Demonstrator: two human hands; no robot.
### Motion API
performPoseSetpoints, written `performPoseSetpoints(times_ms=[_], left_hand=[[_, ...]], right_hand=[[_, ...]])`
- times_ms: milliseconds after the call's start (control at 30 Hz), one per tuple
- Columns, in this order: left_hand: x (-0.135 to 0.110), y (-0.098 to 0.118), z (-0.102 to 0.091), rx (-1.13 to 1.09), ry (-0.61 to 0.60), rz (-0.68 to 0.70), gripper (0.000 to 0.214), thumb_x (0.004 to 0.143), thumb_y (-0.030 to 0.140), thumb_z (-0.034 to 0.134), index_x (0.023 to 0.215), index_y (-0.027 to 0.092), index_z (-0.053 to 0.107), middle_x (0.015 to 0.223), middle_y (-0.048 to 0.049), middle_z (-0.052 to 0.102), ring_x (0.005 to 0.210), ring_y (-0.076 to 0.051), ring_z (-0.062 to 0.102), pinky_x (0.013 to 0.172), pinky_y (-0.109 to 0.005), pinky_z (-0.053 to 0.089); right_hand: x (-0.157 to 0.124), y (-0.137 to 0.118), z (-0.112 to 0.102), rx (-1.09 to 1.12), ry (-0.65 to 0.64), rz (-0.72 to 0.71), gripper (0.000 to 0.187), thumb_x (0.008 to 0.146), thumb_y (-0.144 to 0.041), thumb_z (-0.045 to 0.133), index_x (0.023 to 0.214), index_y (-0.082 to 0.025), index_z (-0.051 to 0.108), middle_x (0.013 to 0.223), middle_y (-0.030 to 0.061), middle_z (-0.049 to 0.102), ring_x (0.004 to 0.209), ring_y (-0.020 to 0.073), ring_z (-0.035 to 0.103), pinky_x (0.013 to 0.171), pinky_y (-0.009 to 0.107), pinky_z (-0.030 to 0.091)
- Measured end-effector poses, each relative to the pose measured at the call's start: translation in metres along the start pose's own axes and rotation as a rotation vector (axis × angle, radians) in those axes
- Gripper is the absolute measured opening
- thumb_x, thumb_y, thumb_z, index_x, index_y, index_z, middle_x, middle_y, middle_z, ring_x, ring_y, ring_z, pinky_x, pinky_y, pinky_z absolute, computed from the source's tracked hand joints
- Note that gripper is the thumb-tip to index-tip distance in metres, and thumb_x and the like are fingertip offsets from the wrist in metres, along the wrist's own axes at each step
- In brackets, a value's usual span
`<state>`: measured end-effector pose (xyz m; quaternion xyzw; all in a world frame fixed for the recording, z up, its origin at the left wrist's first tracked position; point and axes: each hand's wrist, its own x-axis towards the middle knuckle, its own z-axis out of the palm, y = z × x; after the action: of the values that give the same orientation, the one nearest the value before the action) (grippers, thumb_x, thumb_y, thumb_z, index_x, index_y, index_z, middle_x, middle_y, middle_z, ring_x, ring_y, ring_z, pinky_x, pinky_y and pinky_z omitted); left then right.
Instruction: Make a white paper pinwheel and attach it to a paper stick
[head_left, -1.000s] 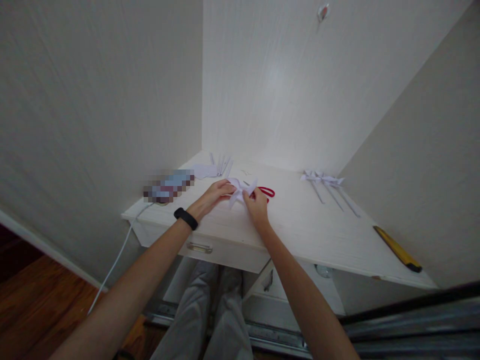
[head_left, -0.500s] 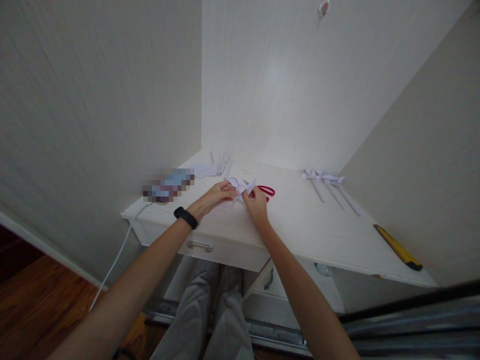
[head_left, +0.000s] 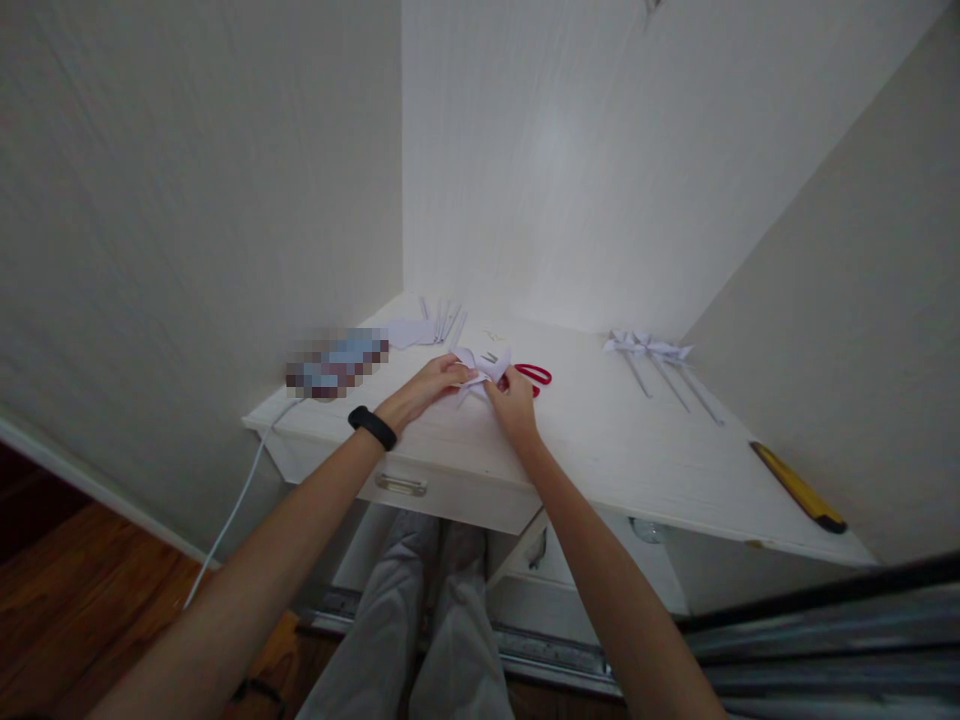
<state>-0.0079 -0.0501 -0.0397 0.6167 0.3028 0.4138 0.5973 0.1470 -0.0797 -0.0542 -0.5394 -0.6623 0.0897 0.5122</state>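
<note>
Between my two hands is a white paper pinwheel (head_left: 484,362) with curled blades, held just over the white desk. My left hand (head_left: 441,378) grips its left side, fingers closed on the paper. On the right side my right hand (head_left: 513,396) pinches it near the middle. Red-handled scissors (head_left: 534,373) lie right behind my right hand, their blades partly hidden by the paper. Several thin paper sticks (head_left: 448,322) and white paper pieces (head_left: 409,333) lie behind my left hand. Finished-looking pinwheels on sticks (head_left: 649,348) rest at the right.
The white desk (head_left: 600,450) fits between walls, with a drawer (head_left: 450,500) at its front. A blurred-out device (head_left: 337,365) with a white cable (head_left: 247,510) sits at the left. A yellow and black utility knife (head_left: 799,488) lies along the right edge.
The paper blades between my hands have shifted, and the right blade now leans lower and more folded inward. Both hands stay in about the same place. The view has tilted slightly.
</note>
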Motion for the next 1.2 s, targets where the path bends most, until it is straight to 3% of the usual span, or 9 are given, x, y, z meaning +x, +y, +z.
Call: performPoseSetpoints(times_ms=[400,767,1067,1200], left_hand=[[0.0016,-0.0021,0.0039,0.035,-0.071,0.023,0.044,0.061,0.034,0.075,0.095,0.011,0.062,0.085,-0.0089,0.067,0.087,-0.02,0.061,0.074,-0.028,0.045],[0.0015,-0.0043,0.002,0.039,0.015,0.007,0.034,0.059,0.029,0.076,0.084,0.012,0.062,0.074,-0.0065,0.065,0.083,-0.021,0.06,0.072,-0.029,0.043],[0.0028,-0.0036,-0.0007,0.016,0.041,0.042,0.031,0.063,0.035,0.072,0.082,0.012,0.062,0.074,-0.0024,0.062,0.065,-0.011,0.054,0.063,-0.023,0.038],[0.0043,-0.0039,-0.0012,-0.005,0.097,0.002,0.033,0.064,0.039,0.07,0.086,0.014,0.065,0.081,-0.0029,0.063,0.068,-0.01,0.054,0.063,-0.022,0.038]], right_hand=[[0.0013,0.0021,0.0008,-0.014,-0.045,-0.001,0.019,0.073,-0.032,0.051,0.076,-0.014,0.057,0.064,0.0001,0.053,0.058,0.0119,0.042,0.058,0.024,0.034],[0.0004,-0.0022,-0.0011,-0.025,-0.007,0.012,0.017,0.074,-0.032,0.052,0.066,-0.016,0.052,0.059,-0.0016,0.05,0.055,0.0108,0.04,0.056,0.023,0.034],[0.0001,-0.0038,-0.001,0.035,0.0,0.072,0.017,0.073,-0.032,0.052,0.07,-0.015,0.053,0.063,-0.0004,0.052,0.057,0.0113,0.043,0.058,0.023,0.035],[0.0018,0.0019,0.0002,0.067,0.032,0.109,0.019,0.073,-0.034,0.051,0.07,-0.015,0.054,0.064,-0.0005,0.052,0.058,0.0116,0.044,0.058,0.023,0.035]])
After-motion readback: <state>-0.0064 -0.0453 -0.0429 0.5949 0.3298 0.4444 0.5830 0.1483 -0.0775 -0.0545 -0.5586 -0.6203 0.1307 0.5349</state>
